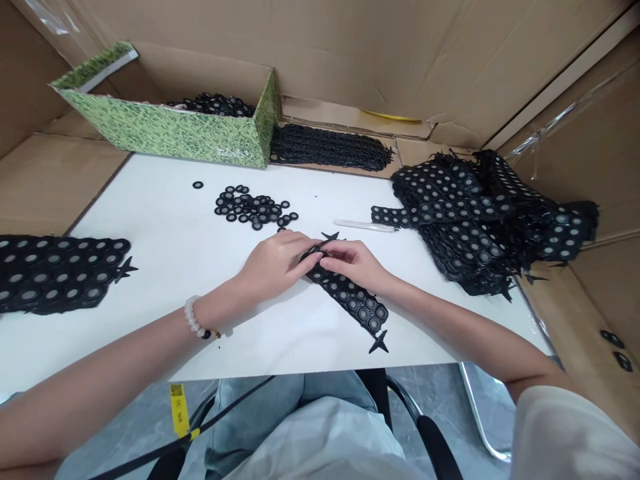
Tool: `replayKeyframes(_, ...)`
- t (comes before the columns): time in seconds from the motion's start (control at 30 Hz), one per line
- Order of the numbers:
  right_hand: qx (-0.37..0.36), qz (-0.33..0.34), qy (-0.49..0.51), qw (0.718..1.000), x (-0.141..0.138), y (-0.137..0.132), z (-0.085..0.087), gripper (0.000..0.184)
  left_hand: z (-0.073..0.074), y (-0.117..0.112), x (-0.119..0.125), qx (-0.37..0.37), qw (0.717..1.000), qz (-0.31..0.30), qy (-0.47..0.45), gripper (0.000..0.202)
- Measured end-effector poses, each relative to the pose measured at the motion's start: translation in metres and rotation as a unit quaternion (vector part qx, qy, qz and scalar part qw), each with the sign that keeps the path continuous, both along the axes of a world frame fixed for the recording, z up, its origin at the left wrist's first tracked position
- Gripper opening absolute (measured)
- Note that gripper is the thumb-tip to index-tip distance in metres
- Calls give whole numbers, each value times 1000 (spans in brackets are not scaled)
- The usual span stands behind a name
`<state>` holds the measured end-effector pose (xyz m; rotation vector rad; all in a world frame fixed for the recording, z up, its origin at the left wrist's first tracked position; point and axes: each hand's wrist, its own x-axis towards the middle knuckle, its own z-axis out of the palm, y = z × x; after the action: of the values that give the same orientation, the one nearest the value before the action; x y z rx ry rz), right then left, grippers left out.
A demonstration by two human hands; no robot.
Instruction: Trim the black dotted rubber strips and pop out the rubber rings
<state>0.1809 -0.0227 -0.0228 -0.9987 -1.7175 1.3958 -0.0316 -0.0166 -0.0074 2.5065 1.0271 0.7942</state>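
A short black rubber strip with rows of rings point(363, 307) slants across the white table in front of me. Its near end has a star-shaped tab point(379, 343), and another black point sticks out past my fingers at the far end. My left hand point(273, 263) is closed on that far end, thumb and fingers pressed together. My right hand point(357, 263) pinches the same end from the right, its thumb near the left thumb. What lies between the fingertips is mostly hidden. Just beyond my left hand lies a loose pile of small black rings point(260, 208).
A heap of black ring sheets point(460, 220) lies at right, beside a white pen-like tool point(365, 226). More ring sheets point(55, 273) lie at left. A green patterned box point(175, 130) holding black pieces stands behind, next to a stacked black bundle point(330, 147). Cardboard walls surround the table.
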Motion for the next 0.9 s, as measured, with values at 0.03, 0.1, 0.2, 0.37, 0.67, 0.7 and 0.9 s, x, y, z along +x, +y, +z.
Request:
replayKeyframes(0.03, 14, 10, -18, 1000, 0, -1, 0, 28, 0, 0, 1, -1, 1000, -17, 1, 44)
replayKeyframes(0.1, 35, 24, -43, 998, -1, -2, 1, 25, 1, 0, 3, -10, 999, -49, -6, 43)
replayKeyframes(0.2, 36, 11, -34, 999, -3, -2, 2, 24, 4, 5, 2, -50, 996, -61, -35, 42)
replayKeyframes(0.37, -45, -31, 11, 998, -1, -1, 4, 29, 10, 45, -32, -68, 953, 180, -236, 55)
replayKeyframes(0.67, -93, -46, 82, 991, -1, -1, 1, 23, -9, 70, -62, 68, 959, 262, 82, 36)
replayKeyframes(0.7, -95, -44, 92, 990, -1, 0, 0, 24, -5, 64, -57, 81, 961, 254, 77, 36)
replayKeyframes(0.9, -39, 6, 79, 996, 0, 3, 0, 25, 21, 29, -24, 44, 995, 14, 90, 41)
